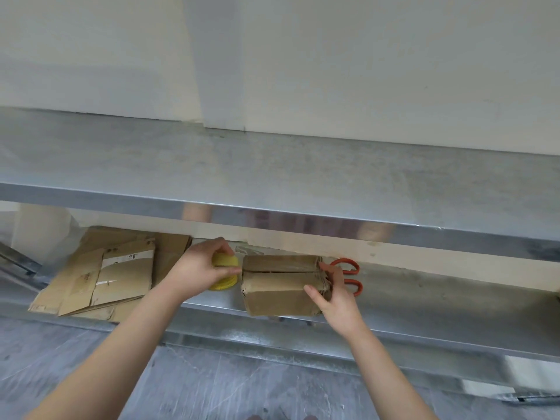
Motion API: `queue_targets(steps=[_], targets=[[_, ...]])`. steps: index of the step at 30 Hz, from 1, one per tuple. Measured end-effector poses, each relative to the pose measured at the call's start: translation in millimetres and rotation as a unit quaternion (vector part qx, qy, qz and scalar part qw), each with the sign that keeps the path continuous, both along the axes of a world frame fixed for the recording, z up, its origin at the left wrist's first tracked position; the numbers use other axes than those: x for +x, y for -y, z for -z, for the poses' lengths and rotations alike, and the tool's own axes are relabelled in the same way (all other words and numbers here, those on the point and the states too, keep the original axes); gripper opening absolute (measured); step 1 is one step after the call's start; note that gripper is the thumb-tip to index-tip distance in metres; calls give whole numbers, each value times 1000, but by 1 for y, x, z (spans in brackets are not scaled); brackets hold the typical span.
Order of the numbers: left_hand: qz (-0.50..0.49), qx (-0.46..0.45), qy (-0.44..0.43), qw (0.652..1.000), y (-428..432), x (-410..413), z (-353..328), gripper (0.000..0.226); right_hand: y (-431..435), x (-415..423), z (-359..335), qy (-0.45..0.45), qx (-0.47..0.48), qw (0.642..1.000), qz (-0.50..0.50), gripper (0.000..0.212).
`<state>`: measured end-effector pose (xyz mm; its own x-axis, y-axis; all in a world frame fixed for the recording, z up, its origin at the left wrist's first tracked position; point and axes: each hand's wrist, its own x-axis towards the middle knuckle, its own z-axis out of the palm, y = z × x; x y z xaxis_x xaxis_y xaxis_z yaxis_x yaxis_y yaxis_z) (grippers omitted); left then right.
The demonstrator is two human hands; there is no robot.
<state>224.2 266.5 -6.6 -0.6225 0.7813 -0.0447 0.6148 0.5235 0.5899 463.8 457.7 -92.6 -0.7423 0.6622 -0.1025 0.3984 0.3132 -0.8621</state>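
Low down now, on the shelf beneath the steel worktop: a cardboard box is set at the shelf's front edge and is being worked from both ends. The left hand is curled round a yellow spool of string, which is held just beside the box's left end. Its forefinger is stretched out to the box's edge, most likely so that string can be fed across the top along the middle seam. The right hand is clamped on the right end, thumb laid on the upper face and fingers hooked round the far side. That grip looks meant to steady the box and pin down whatever is wound there (a few turns of thin cord seem to be bunched at that corner, though the blur makes it hard to be sure). Orange-handled scissors are parked just behind that hand, within easy reach for a cut. A pile of flattened cardboard is stacked well apart at the left. Much is hidden: the scissor blades are covered by hand and box, most of the spool is masked by the left hand, and the string's run between spool and box cannot be made out.
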Motion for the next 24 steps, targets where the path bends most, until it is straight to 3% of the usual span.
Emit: queue_targets(steps=[4, 13, 19, 24], targets=[[-10, -53, -77, 996, -1, -4, 12, 34, 1, -1, 0, 13, 9, 1000, -7, 76], [-28, -59, -19, 998, 8, -2, 41, 39, 4, -2, -1, 11, 13, 1000, 4, 69], [-21, -26, 100, 994, 9, -8, 53, 33, 4, -5, -3, 21, 6, 1000, 10, 66], [-7, 37, 258, 965, 32, -19, 49, 29, 4, -6, -6, 26, 5, 1000, 16, 70]])
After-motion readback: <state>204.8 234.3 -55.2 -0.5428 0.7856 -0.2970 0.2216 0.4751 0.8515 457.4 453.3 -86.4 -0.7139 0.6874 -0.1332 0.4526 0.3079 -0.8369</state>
